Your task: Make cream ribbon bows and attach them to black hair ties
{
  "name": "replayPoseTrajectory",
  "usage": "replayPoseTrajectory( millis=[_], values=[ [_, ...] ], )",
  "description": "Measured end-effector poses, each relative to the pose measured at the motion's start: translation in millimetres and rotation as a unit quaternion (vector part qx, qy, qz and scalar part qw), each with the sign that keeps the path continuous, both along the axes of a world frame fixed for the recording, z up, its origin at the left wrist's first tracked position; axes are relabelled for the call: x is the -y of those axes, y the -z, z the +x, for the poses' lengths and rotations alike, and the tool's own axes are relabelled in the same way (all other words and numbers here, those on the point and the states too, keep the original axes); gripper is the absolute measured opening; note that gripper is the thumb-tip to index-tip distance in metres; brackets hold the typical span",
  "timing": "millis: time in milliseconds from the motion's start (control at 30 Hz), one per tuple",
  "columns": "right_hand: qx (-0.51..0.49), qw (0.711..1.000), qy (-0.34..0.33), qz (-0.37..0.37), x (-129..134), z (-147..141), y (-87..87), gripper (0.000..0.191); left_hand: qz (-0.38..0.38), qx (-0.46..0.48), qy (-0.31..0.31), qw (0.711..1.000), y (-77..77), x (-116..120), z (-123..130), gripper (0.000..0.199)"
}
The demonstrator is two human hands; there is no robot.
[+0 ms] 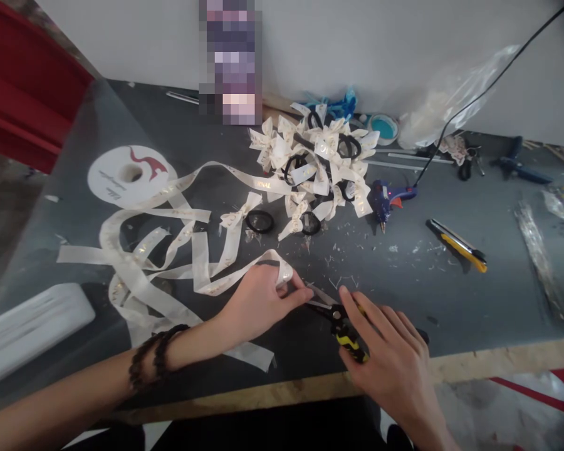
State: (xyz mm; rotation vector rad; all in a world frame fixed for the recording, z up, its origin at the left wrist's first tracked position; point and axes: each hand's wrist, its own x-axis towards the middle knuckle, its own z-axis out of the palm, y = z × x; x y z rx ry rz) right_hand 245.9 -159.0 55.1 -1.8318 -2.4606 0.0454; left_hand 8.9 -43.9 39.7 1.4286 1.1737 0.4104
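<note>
Cream ribbon [223, 283] with gold lettering runs in loops over the table and up into my left hand [263, 297], whose thumb and fingers pinch it. A black bracelet circles that wrist. My right hand [390, 351] is wrapped round the black and yellow handles of the scissors [338, 316]. The scissor blades are parted and point left, with their tips by my left fingertips. Whether ribbon lies between the blades is hard to tell. A single bow [241, 214] with a black hair tie [260, 221] lies beyond my left hand.
On the dark table [305, 369] are a ribbon spool [106, 172], a pile of bows [326, 150], a blue glue gun [388, 199] with its cord, a yellow cutter [455, 244], a teal tape roll [383, 128], blue pliers [521, 168], clear sticks [540, 263] and a white box [32, 329].
</note>
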Motion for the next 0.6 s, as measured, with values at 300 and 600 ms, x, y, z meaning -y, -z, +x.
replayPoseTrajectory(
  millis=[300, 600],
  values=[
    [-0.020, 0.996, 0.080, -0.021, 5.8, 29.0, -0.8, 0.061, 0.099, -0.118, -0.007, 0.988, -29.1, -26.7, -16.6, 0.039],
    [-0.038, 0.998, 0.001, -0.055, 1.0, 11.1, 6.2, 0.057, 0.088, -0.079, -0.033, 0.992, -29.1, -15.0, -19.6, 0.028]
  ],
)
